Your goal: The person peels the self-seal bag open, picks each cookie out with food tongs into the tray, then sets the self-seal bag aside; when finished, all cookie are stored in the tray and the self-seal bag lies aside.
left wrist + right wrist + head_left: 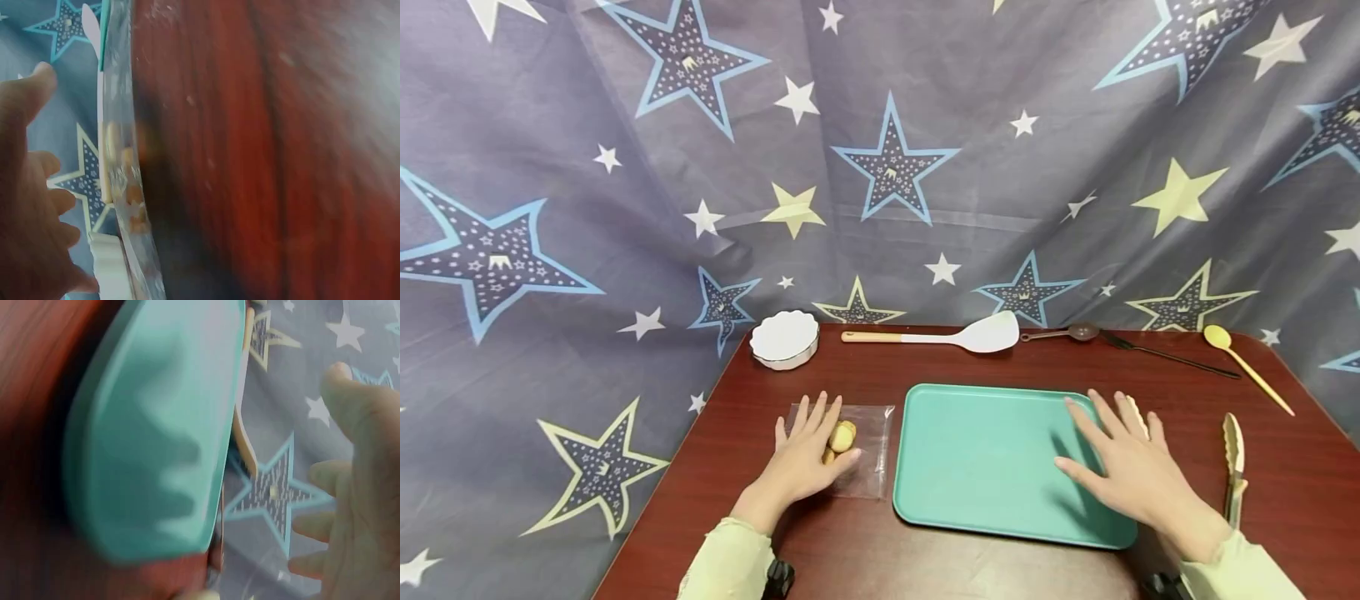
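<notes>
My left hand (805, 462) hovers over a clear plastic bag (874, 467) on the table, fingers spread and holding nothing. Inside that bag are several round, yellow-brown pieces (842, 436), partly hidden by the hand; their kind is unclear. In the left wrist view the bag (119, 81) lies beyond the hand, with a gap between. A turquoise rectangular tray (977, 467) sits right of the bag. Above its right side is my right hand (1131, 467), fingers apart, casting a shadow on the tray (181, 381). A pale, wavy-edged thing (1137, 415) shows partly behind the right fingers.
Metal tongs (1234, 467) lie right of the tray. Along the back are a white fluted dish (785, 340), a white spatula (988, 333) with a wooden handle, a brown measuring spoon (1082, 332), a slim black utensil (1180, 358) and a yellow spoon (1217, 337). A star-patterned curtain (925, 250) hangs behind.
</notes>
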`<state>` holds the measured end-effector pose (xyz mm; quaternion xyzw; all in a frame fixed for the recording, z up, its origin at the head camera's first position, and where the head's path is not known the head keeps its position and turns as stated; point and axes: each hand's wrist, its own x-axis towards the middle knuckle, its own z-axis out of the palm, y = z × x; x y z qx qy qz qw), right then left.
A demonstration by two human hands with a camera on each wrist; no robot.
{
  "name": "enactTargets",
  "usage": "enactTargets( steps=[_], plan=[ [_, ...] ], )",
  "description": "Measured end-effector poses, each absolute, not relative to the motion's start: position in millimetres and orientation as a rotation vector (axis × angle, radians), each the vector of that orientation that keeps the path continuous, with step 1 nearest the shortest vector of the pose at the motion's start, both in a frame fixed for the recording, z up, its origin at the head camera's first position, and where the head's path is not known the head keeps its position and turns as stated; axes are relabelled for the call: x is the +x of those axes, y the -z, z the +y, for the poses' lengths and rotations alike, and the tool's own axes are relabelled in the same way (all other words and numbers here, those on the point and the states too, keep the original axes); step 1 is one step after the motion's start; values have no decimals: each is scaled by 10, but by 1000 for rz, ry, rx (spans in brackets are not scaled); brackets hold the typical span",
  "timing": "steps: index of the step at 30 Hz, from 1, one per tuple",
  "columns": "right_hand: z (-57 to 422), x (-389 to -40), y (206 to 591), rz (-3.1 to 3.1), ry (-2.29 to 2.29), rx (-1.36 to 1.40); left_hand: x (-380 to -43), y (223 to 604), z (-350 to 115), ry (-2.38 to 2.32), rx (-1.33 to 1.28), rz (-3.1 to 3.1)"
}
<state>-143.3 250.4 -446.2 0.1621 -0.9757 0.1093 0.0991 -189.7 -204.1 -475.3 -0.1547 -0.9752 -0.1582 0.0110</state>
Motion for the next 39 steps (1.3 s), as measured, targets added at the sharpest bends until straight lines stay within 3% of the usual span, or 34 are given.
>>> enactTargets(
  steps=[21,31,39],
  plan=[
    [772,-1627,4479,-2699,-188,1367,-1832,4863,-2119,467,-521,-3235],
    [236,-1691,4563,-2492,-97,1517,-1825,4838,-2074,490,-521,-3291],
    [71,-1708,4574,-2554,-18,1463,-1827,4813,-2091,448,-529,-3291]
  ],
)
